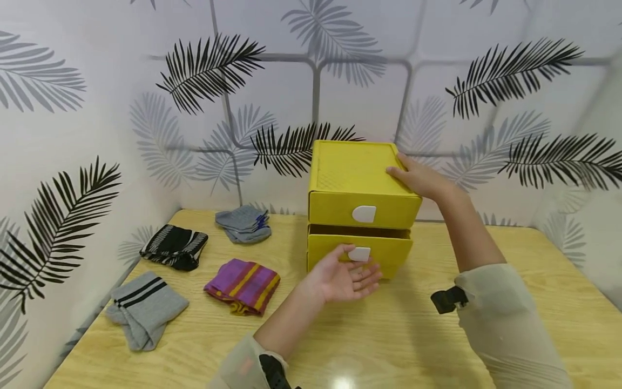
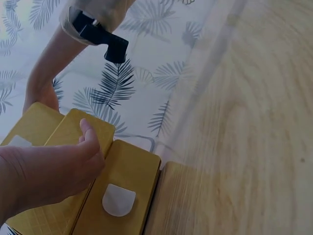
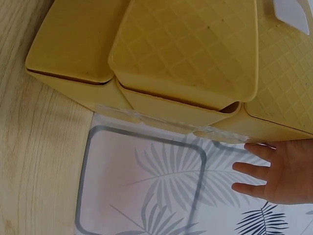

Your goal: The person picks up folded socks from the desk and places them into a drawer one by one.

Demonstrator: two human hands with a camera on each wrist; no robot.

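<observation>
My left hand [image 1: 342, 280] is just right of the lower centre of the frame, palm turned upward, its fingers loosely extended and holding nothing. It is in front of the yellow drawer unit [image 1: 359, 183], which stands slightly right of centre. My thumb is right by the white handle [image 1: 360, 254] of the middle drawer [image 1: 391, 251]; I cannot tell whether it touches. That drawer sticks out a little, with a dark gap along its upper edge. The wrist views show three drawers stacked in the unit, the middle one jutting out past the other two.

My right hand [image 1: 418, 175], to the right of centre, rests on the unit's upper right edge, thumb on the top. In the right wrist view its fingers are straight and spread, at the lower right beside the unit.

On the tabletop [image 1: 559, 302], in the left half of the frame, are four folded bundles of cloth: a gray and blue bundle [image 1: 243, 224] nearest the unit's back left, a black-and-white bundle [image 1: 175, 247] farther left, a purple bundle [image 1: 243, 286] with yellow stripes near my left forearm, and a gray striped bundle [image 1: 146, 309] at the lower left. Behind everything is a leaf-patterned wall [image 1: 359, 108].
</observation>
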